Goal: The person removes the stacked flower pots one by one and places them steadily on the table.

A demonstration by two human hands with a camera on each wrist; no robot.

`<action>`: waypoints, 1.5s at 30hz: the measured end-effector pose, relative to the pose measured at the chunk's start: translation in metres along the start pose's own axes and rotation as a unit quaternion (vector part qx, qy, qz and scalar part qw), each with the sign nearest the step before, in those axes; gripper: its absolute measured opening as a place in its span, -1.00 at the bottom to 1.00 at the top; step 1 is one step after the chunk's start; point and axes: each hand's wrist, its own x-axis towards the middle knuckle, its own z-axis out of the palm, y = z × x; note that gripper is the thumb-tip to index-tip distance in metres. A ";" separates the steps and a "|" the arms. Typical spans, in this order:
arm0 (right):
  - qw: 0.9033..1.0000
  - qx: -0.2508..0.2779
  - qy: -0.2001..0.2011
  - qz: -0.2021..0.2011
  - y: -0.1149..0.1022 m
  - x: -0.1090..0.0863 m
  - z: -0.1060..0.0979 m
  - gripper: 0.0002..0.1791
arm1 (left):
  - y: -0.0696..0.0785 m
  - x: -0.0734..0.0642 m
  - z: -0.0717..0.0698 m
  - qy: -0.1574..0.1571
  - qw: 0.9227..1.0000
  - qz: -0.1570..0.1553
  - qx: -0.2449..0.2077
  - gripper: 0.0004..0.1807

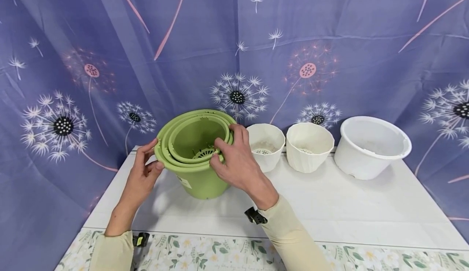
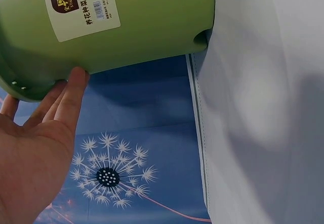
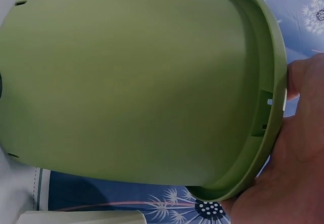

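Observation:
A stack of green flowerpots [image 1: 205, 183], nested one inside another, stands on the left part of the table. The innermost pot [image 1: 188, 138] has a slotted bottom. My left hand [image 1: 141, 177] touches the outer pot's left side at the rim, fingers fairly straight; the left wrist view shows them against the wall just under the rim, below a paper label [image 2: 83, 6]. Bent over the stack's right edge, my right hand [image 1: 238, 161] grips the inner rim with thumb and fingers. In the right wrist view the outer pot's wall [image 3: 126, 82] fills most of the picture.
Two cream faceted pots [image 1: 266, 161] [image 1: 309, 159] stand right of the stack, the nearer one close behind my right hand. Farther right is a larger white pot [image 1: 360, 165]. A patterned blue curtain [image 1: 234, 26] hangs behind the white table [image 1: 329, 206]; a floral strip [image 1: 205, 250] runs along the front.

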 end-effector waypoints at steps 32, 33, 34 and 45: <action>0.998 0.022 0.049 -0.037 0.003 0.002 0.000 -0.53 | -0.002 0.001 -0.001 0.001 1.000 -0.007 -0.002 -0.33; 0.998 0.023 0.052 -0.038 0.003 0.002 0.000 -0.53 | -0.002 0.002 -0.001 0.002 1.000 -0.007 -0.003 -0.33; 0.997 0.024 0.055 -0.040 0.003 0.003 0.000 -0.53 | -0.002 0.002 -0.001 0.003 1.000 -0.005 -0.004 -0.33; 0.995 0.035 0.079 -0.051 0.001 0.003 0.001 -0.55 | -0.004 0.000 0.000 0.005 1.000 -0.010 -0.003 -0.33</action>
